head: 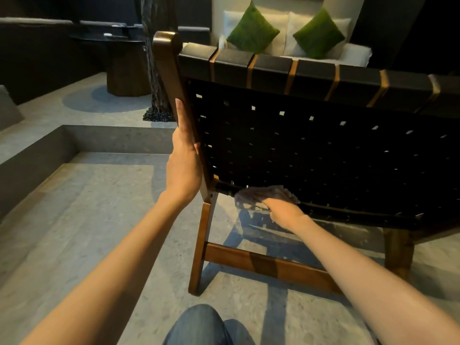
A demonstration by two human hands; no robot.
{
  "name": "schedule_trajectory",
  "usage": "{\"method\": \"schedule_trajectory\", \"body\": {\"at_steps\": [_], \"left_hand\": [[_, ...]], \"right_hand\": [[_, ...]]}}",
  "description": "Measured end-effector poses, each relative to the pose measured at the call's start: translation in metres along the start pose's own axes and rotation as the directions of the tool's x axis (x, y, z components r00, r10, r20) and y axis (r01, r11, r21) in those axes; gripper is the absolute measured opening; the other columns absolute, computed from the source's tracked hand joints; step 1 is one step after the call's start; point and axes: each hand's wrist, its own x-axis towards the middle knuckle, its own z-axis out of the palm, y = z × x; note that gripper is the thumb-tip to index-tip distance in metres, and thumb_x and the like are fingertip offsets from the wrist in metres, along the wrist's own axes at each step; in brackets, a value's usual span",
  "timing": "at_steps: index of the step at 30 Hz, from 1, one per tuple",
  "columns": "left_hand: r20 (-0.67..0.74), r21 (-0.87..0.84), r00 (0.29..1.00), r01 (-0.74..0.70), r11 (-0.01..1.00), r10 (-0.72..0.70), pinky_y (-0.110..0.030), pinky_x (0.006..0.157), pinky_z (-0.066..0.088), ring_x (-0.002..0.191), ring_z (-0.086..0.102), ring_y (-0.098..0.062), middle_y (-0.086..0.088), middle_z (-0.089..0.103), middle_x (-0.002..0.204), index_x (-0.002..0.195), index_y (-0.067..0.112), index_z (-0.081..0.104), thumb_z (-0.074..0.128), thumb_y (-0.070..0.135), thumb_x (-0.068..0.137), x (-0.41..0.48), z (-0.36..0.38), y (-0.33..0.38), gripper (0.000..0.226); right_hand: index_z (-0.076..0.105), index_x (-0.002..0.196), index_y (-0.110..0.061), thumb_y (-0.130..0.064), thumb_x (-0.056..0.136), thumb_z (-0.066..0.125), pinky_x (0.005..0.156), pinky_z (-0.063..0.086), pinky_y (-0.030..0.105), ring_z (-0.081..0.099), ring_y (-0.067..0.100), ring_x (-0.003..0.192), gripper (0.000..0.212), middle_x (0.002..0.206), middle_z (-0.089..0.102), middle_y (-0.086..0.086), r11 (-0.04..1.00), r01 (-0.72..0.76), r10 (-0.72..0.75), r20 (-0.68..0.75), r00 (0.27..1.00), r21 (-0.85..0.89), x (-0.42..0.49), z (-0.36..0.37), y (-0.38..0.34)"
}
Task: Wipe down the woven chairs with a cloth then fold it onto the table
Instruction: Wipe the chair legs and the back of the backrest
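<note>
chair [323, 150]: black woven straps, brown wood frame. cloth [261, 195]: grey. cushions [252, 29]: green. floor [87, 220]: speckled grey. jeans [199, 324]: blue.

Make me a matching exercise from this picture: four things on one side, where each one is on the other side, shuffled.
1 left hand
2 right hand
3 cloth
4 cushions

A on the sofa
B low on the weave
C gripping the cloth
D along the chair post

Pairs: 1-D, 2-C, 3-B, 4-A
</note>
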Motion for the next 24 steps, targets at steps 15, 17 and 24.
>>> {"method": "schedule_trajectory", "body": {"at_steps": [15, 17, 24], "left_hand": [[0.090, 0.109, 0.996, -0.021, 0.994, 0.011, -0.034, 0.061, 0.050, 0.093, 0.063, -0.036, -0.015, 0.033, 0.149, 0.137, 0.052, -0.027, 0.047, 0.001, 0.093, 0.000, -0.016, -0.015, 0.100], [0.091, 0.138, 0.996, -0.019, 0.990, 0.006, -0.022, 0.053, 0.041, 0.085, 0.064, -0.031, -0.013, 0.036, 0.148, 0.136, 0.053, -0.028, 0.049, -0.002, 0.091, 0.002, -0.016, -0.017, 0.105], [0.077, 0.085, 0.997, -0.031, 0.996, 0.025, -0.005, 0.054, 0.034, 0.085, 0.061, -0.016, -0.007, 0.031, 0.152, 0.139, 0.049, -0.025, 0.050, 0.016, 0.096, 0.002, -0.012, -0.020, 0.093]], "right_hand": [[0.065, 0.120, -0.007, 0.002, 0.096, 0.032, 0.082, 0.044, 0.032, 0.050, 0.024, 0.091, 0.042, 0.110, 0.070, 0.006, 0.948, 0.018, -0.316, -0.930, 0.187, -0.318, -0.025, -0.142, -0.076], [0.065, 0.120, -0.007, 0.003, 0.095, 0.030, 0.087, 0.047, 0.035, 0.062, 0.024, 0.087, 0.044, 0.108, 0.070, 0.006, 0.956, 0.022, -0.290, -0.937, 0.195, -0.292, -0.018, -0.139, -0.079], [0.057, 0.127, -0.003, 0.016, 0.076, 0.062, 0.058, 0.053, 0.029, 0.066, 0.025, 0.063, 0.055, 0.089, 0.071, 0.016, 0.960, 0.236, -0.252, -0.838, 0.484, -0.152, 0.010, -0.086, -0.063]]}}
